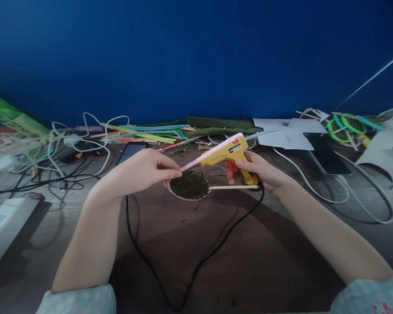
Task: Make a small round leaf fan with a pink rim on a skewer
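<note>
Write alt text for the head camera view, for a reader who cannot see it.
A person's right hand grips a yellow glue gun while the left hand pinches a pink strip at its nozzle, above a dark green disc on a stick. Cables, coloured strips and a phone clutter the brown table below a blue wall.

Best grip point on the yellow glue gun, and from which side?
Take the glue gun by its handle, coming from the right and slightly below, as the right hand does now. The handle angles down to the right, and the black cord leaves its base. The nozzle points left toward the pink stick pinched by the left hand, so keep off that end.
</note>
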Demonstrator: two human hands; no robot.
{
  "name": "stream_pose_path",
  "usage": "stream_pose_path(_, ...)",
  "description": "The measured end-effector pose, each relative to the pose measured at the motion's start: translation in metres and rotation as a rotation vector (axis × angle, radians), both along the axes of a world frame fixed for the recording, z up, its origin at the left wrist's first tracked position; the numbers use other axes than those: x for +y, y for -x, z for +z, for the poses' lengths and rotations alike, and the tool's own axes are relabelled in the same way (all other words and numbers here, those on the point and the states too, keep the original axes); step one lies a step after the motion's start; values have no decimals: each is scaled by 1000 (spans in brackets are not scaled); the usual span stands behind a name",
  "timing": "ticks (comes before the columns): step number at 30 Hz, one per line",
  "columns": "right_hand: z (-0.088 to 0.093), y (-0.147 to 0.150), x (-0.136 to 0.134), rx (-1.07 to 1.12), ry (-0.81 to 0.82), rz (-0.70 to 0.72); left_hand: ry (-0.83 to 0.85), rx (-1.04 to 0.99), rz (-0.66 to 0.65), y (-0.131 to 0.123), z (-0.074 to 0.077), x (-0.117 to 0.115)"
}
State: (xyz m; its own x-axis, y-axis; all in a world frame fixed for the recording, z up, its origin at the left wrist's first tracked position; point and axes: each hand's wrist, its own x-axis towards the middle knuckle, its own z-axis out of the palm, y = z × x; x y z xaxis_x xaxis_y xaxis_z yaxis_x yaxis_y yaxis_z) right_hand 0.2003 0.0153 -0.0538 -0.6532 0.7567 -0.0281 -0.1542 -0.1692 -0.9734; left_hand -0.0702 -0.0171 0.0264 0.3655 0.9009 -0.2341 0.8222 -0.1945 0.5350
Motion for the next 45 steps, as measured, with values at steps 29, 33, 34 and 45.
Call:
stream_pose_path(29,4,2,-3,-46,-78,-18,-11,7,-13,-3,1,-1)
stream_pose_path(33,4,0,-3,-68,-82,-21,-11,13,-6,-2,1,-1)
stream_pose_path(34,4,0,-2,-71,-80,-16,-10,14,-6,-2,1,-1)
stream_pose_path(45,4,-2,-1,-79,-89,-18,-1,30,2,-3,2,-1)
